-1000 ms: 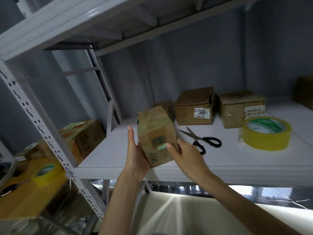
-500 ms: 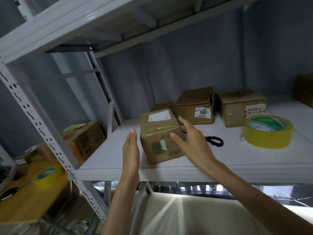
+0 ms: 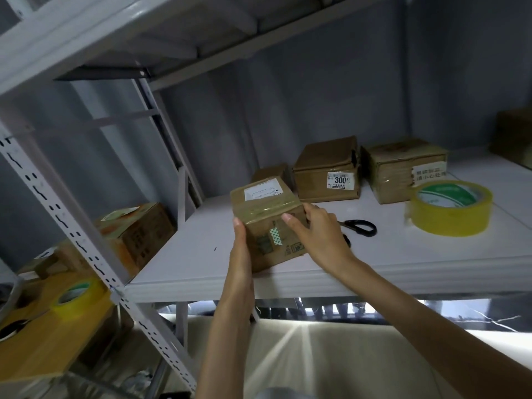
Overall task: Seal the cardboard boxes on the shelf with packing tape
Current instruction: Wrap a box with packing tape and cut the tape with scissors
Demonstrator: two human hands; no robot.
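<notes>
Cardboard box, the small one at the centre of the frame, sits on the white shelf near its front edge, held between both hands. The left hand lies flat against its left side with fingers straight, and the right hand grips the right top corner, thumb on the near face and fingers curled over the far side. Glossy clear tape already crosses the top of this box, so the step in hand looks like positioning or checking it rather than taping. The next move probably calls for freeing one hand to reach the yellow tape roll, well apart at the right of the frame, and the black-handled scissors just beyond the right hand.

A white shipping label lies on the box top; its print is too small to read. A green-and-white patterned sticker and dark printed marks show on the near face. Behind, a second box carries a label reading "300", and a third box has a white label with characters too blurred to read. The roll's green core print is illegible.
</notes>
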